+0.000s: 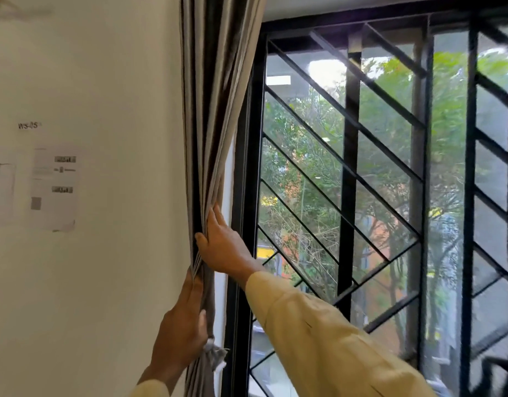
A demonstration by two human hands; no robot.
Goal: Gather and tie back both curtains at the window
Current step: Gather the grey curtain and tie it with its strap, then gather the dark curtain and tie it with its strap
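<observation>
Grey-brown pleated fabric curtain (215, 110) gathered into a narrow column at the left edge of the black metal-framed window (247, 196), hanging hard against the white painted wall (118, 138). Folds tight and vertical up high, pinched narrower at hand level.

Right hand (221, 242) upper of the two, reaching in from the right in a pale yellow sleeve (318, 339). Clamped on the bundle: thumb across the front folds, fingers (215, 214) laid up along the window-side edge.

Left hand (184, 325) lower, coming up from below. Closed round the same bundle from the wall side, thumb on the front, fingertips (194, 277) pointing up along the pleats.

Pale grey scrap of cloth (215, 355) bunched just below the left hand, against the curtain. Whether tied round it, cannot tell.

Black diagonal bar grille (347, 179) behind the glass. Green trees (447, 124) beyond, blurred.

Printed white paper sheets (54, 187) stuck on the wall, well left of the curtain. Text too blurred to read.
</observation>
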